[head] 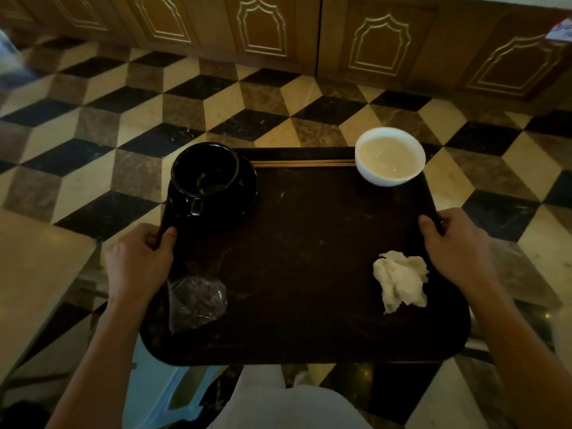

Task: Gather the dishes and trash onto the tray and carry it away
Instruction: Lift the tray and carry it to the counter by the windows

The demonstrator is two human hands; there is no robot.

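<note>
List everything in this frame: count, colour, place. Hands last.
tray: 1, dark brown, held above the floor
pot: 1, black, far left corner of the tray, on a black plate
bowl: 1, white, pale liquid inside, far right corner of the tray
chopsticks: 1 pair, light wood, along the tray's far edge between pot and bowl
napkin: 1, white, crumpled, near right of the tray
plastic wrapper: 1, clear, crumpled, near left of the tray
floor: black, cream and brown tiles
cabinets: brown wood, carved panels, along the top
left hand: grips the tray's left rim
right hand: grips the tray's right rim
</note>
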